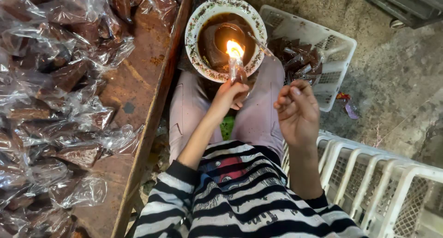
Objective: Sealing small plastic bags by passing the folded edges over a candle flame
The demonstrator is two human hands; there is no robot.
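My left hand point(228, 97) grips a small clear plastic packet point(237, 71) and holds it upright over my lap. A yellow flame point(234, 48) burns at the packet's top end. Just beyond it, a round bowl point(191, 28) with a speckled rim rests on my knees, holding dark brown paste and a spoon-like tool point(259, 43). My right hand point(297, 111) hovers to the right of the packet, apart from it, with its fingers curled in and nothing visible in them.
A wooden table point(138, 85) on the left is piled with several clear bags of dark brown blocks point(69, 76). A white plastic basket point(339, 48) with wrapped dark pieces sits on the concrete floor behind the bowl. Another white crate point(383, 182) stands at my right.
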